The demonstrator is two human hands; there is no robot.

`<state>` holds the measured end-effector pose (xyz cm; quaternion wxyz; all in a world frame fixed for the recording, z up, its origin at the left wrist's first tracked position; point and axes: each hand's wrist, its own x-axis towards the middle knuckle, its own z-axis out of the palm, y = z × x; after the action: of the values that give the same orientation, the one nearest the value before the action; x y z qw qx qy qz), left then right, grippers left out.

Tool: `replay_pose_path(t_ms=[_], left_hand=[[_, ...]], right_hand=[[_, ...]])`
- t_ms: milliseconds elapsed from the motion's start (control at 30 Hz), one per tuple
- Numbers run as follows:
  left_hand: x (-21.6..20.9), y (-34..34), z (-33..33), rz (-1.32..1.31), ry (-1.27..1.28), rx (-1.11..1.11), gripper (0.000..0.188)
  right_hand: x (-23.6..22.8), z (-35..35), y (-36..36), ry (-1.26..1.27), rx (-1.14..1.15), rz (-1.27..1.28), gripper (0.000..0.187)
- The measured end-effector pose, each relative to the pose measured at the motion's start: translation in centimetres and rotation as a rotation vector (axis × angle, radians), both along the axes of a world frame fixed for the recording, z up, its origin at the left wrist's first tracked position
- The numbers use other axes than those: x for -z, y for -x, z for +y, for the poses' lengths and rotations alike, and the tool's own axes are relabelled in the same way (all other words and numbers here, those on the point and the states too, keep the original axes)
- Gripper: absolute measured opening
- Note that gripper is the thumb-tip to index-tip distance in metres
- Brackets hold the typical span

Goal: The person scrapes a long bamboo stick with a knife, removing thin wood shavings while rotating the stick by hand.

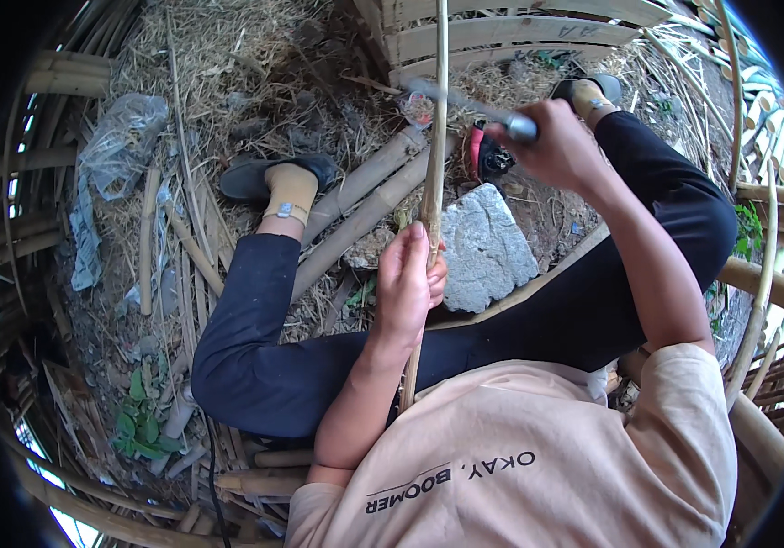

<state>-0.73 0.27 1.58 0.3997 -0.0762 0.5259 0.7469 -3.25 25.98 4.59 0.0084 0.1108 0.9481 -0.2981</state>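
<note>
My left hand is closed around a long, thin bamboo strip. The strip runs from beside my waist up past the top of the picture. In my right fist is a knife, its grey metal collar showing at the fist and its pale blade smeared by motion. The blade points left and crosses the strip's line well above my left hand; whether it touches cannot be told. Below the knife, a grey stone block lies between my legs, just right of the strip.
Two thick bamboo poles lie left of the stone. A red and black object sits behind it, partly hidden by my right hand. Wooden slats stand at the back. Straw, a clear plastic bag and leafy green sprigs are on the left.
</note>
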Motion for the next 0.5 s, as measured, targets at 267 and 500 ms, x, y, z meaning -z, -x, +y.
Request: replay_pose_path(t_ms=[267, 500], left_hand=[[0.0, 0.5, -0.5, 0.017, -0.024, -0.068, 0.04], [-0.3, -0.6, 0.2, 0.059, 0.075, -0.082, 0.042]], right_hand=[[2.1, -2.9, -1.3, -0.138, -0.288, -0.077, 0.016], [2.2, -2.5, -0.1, -0.225, -0.223, -0.106, 0.016]])
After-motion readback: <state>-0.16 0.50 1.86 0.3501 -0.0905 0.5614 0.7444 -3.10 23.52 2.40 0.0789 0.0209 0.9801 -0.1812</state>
